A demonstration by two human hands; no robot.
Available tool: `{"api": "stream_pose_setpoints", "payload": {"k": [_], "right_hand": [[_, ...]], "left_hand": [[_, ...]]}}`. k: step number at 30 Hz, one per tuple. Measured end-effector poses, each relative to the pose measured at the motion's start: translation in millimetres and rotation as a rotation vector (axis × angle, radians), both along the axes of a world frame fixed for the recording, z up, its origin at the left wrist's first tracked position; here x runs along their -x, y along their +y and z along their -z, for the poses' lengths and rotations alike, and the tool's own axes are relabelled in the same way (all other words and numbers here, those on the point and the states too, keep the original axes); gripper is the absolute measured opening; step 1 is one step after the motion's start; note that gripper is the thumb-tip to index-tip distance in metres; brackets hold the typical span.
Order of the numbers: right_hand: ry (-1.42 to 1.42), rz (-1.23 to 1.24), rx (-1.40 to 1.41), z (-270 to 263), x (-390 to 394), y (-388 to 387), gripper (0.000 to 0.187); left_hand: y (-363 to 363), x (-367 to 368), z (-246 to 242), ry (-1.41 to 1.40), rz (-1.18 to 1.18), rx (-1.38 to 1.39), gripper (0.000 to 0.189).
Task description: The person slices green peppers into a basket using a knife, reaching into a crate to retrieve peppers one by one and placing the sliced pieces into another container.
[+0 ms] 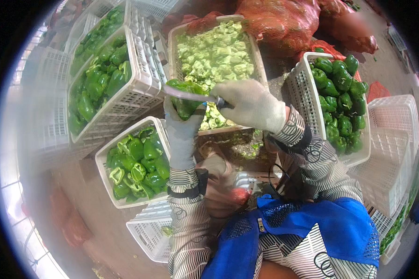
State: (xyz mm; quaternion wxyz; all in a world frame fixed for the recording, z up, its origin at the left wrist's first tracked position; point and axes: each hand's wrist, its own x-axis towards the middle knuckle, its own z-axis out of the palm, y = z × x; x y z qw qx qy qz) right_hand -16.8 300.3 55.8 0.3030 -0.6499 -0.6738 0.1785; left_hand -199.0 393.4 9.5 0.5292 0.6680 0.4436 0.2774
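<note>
Gloved in pale grey knit, my left hand (pixel 184 134) holds a green bell pepper (pixel 185 108) above the near left part of a white crate. My right hand (pixel 253 104), also gloved, grips the dark handle of a knife (pixel 188 94). Its curved metal blade lies across the pepper, pointing left. Below both hands, the white crate (pixel 263 66) is heaped with pale green pepper cores (pixel 214 52). How deep the blade sits in the pepper cannot be made out.
At left, a white crate (pixel 98 157) holds cut green peppers (pixel 139 171), with stacked pepper crates (pixel 136 83) behind. Whole peppers (pixel 340 101) fill a crate (pixel 305 87) at right. Red mesh sacks (pixel 282 24) lie at the back. White crates (pixel 384 164) stand far right.
</note>
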Motion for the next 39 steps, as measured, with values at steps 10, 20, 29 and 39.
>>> {"api": "stream_pose_setpoints", "payload": {"k": [10, 20, 29, 39], "right_hand": [[-0.003, 0.122, 0.187, 46, 20, 46, 0.014], [0.064, 0.23, 0.233, 61, 9, 45, 0.013], [-0.024, 0.225, 0.4, 71, -15, 43, 0.013], [-0.206, 0.238, 0.392, 96, -48, 30, 0.016]], "left_hand": [[17, -1, 12, 0.237, -0.044, -0.299, 0.074], [7, -34, 3, 0.318, -0.011, -0.428, 0.073], [15, -27, 7, -0.087, -0.07, 0.155, 0.058], [8, -22, 3, -0.404, -0.035, 0.701, 0.045]]}}
